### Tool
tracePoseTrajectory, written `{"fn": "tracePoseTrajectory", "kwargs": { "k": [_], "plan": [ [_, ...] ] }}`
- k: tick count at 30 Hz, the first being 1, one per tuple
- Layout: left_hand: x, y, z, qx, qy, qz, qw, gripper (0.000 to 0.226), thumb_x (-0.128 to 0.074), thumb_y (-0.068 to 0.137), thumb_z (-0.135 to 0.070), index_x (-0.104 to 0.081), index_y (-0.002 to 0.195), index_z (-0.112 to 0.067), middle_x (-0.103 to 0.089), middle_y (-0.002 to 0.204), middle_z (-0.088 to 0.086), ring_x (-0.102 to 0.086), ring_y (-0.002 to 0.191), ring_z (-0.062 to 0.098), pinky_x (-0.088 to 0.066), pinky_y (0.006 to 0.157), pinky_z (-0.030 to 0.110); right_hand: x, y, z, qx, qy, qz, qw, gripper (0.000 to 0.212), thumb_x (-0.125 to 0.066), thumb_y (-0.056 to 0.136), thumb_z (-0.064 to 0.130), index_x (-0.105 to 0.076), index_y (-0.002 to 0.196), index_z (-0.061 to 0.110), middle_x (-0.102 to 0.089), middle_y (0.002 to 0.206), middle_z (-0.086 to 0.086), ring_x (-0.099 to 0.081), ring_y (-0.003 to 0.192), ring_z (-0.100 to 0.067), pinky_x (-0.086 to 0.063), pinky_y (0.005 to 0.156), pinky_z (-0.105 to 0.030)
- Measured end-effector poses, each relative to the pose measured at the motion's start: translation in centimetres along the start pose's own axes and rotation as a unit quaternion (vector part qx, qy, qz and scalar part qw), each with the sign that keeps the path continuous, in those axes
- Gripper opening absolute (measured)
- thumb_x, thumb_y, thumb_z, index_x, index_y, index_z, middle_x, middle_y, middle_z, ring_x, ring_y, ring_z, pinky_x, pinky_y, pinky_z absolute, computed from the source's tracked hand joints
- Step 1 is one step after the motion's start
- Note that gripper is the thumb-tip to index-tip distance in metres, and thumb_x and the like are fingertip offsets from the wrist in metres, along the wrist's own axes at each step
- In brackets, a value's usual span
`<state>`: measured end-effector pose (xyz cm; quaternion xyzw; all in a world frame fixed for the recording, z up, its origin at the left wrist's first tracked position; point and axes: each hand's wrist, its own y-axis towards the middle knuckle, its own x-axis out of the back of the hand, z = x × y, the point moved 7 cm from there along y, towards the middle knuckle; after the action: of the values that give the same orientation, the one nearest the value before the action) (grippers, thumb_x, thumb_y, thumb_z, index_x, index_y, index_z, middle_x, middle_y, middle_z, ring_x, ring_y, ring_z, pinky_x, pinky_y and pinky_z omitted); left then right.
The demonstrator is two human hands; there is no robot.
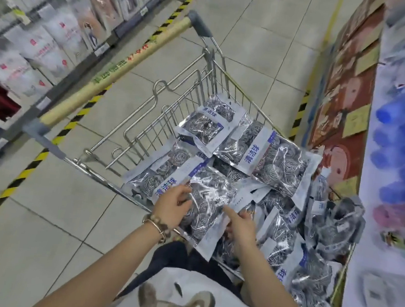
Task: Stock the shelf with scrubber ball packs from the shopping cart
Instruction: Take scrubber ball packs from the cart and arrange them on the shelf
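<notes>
Grip, left hand (173,206): fingers curled on the left edge of the top scrubber ball pack (206,203).
Grip, right hand (242,226): index finger lay straight on it; grasp cannot be told.
Pack: on the pile, at 6 o'clock in the shopping cart (149,127).
Shelf (397,148): at 3 o'clock.

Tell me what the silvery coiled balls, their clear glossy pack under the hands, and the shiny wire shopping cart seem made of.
Silvery coiled balls: likely steel wire, bright, wound in spirals. Clear glossy pack: thin plastic film, by its crinkled glare. Shiny wire shopping cart: plated metal rod, it seems, grey and reflective.
</notes>
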<state>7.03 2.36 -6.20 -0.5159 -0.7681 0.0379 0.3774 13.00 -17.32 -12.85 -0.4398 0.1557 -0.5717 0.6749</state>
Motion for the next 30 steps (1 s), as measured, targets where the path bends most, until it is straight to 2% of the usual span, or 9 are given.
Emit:
{"fn": "tracePoseTrajectory", "kwargs": {
  "k": [4,9,12,15,19,21,24,27,30],
  "plan": [
    [0.1,0.4,1.1,0.028,-0.042,-0.048,0.998,0.025,-0.056,0.088,-0.019,-0.060,0.112,-0.025,-0.066,0.101,-0.004,-0.060,0.068,0.013,-0.047,0.049,0.021,-0.8,1.0,1.2,-0.025,0.003,0.031,0.999,0.071,-0.069,0.082,0.044,-0.041,0.134,0.005,-0.054,0.122,-0.008,-0.053,0.105,-0.025,-0.045,0.093,-0.042],
    [1.2,-0.4,2.1,0.040,-0.116,-0.138,0.983,0.023,-0.058,0.085,-0.006,-0.061,0.102,-0.023,-0.062,0.110,-0.005,-0.059,0.098,0.008,-0.051,0.083,0.022,-1.8,2.0,2.3,-0.064,0.080,0.054,0.993,0.090,-0.074,0.080,0.026,-0.017,0.149,0.013,-0.037,0.147,-0.011,-0.041,0.130,-0.031,-0.038,0.105,-0.046],
    [2.0,-1.2,3.0,0.079,-0.141,-0.202,0.966,0.020,-0.059,0.085,-0.006,-0.059,0.098,-0.021,-0.062,0.099,-0.003,-0.055,0.080,0.000,-0.046,0.065,0.011,-1.2,2.7,3.5,-0.078,0.139,0.050,0.986,0.079,-0.073,0.081,0.016,-0.028,0.145,0.009,-0.047,0.139,-0.012,-0.052,0.115,-0.028,-0.045,0.091,-0.042],
    [1.8,-1.9,5.0,0.213,-0.256,-0.241,0.912,0.024,-0.061,0.086,-0.016,-0.056,0.108,-0.008,-0.061,0.088,0.000,-0.056,0.069,0.009,-0.047,0.058,0.022,-0.4,3.1,4.6,-0.076,0.174,0.066,0.980,0.061,-0.072,0.080,0.009,-0.043,0.134,0.003,-0.059,0.123,-0.013,-0.059,0.095,-0.025,-0.050,0.074,-0.039],
    [-2.3,-1.1,5.2,0.361,-0.491,-0.111,0.785,0.056,-0.077,0.068,-0.042,-0.054,0.110,-0.012,-0.062,0.105,0.009,-0.062,0.094,0.027,-0.054,0.078,0.046,1.0,1.7,5.0,-0.083,0.179,0.087,0.976,0.042,-0.065,0.086,0.003,-0.050,0.125,0.000,-0.063,0.103,-0.013,-0.060,0.079,-0.023,-0.050,0.062,-0.033],
    [-3.9,-0.2,5.2,0.388,-0.513,-0.096,0.760,0.093,-0.083,0.046,-0.059,-0.051,0.121,-0.016,-0.058,0.123,0.010,-0.059,0.106,0.032,-0.050,0.086,0.049,1.7,0.7,4.5,-0.086,0.157,0.088,0.980,0.038,-0.065,0.086,0.004,-0.051,0.122,-0.001,-0.063,0.091,-0.010,-0.058,0.068,-0.017,-0.048,0.054,-0.026],
    [-2.9,-0.3,3.8,0.403,-0.440,-0.147,0.789,0.108,-0.078,0.057,-0.057,-0.029,0.141,-0.009,-0.045,0.137,0.014,-0.049,0.119,0.034,-0.042,0.098,0.046,2.5,-0.4,3.9,-0.068,0.140,0.089,0.984,0.037,-0.063,0.087,0.004,-0.049,0.121,0.000,-0.054,0.075,-0.005,-0.051,0.047,-0.007,-0.042,0.041,-0.017],
    [-3.3,-0.5,3.4,0.412,-0.386,-0.140,0.814,0.101,-0.073,0.065,-0.053,-0.028,0.142,-0.004,-0.047,0.131,0.014,-0.052,0.112,0.031,-0.044,0.091,0.038,3.2,-1.0,3.5,-0.051,0.128,0.096,0.986,0.024,-0.064,0.088,0.006,-0.054,0.109,0.009,-0.065,0.101,-0.020,-0.067,0.088,-0.029,-0.056,0.079,-0.041],
    [-3.5,-0.6,2.9,0.395,-0.386,-0.130,0.823,0.096,-0.069,0.069,-0.055,-0.030,0.141,-0.005,-0.052,0.124,0.015,-0.057,0.092,0.027,-0.047,0.083,0.037,4.5,-1.2,4.1,-0.030,0.108,0.075,0.991,0.037,-0.064,0.089,0.011,-0.047,0.120,0.000,-0.063,0.106,-0.008,-0.058,0.083,-0.021,-0.052,0.076,-0.037]
  ]
}}
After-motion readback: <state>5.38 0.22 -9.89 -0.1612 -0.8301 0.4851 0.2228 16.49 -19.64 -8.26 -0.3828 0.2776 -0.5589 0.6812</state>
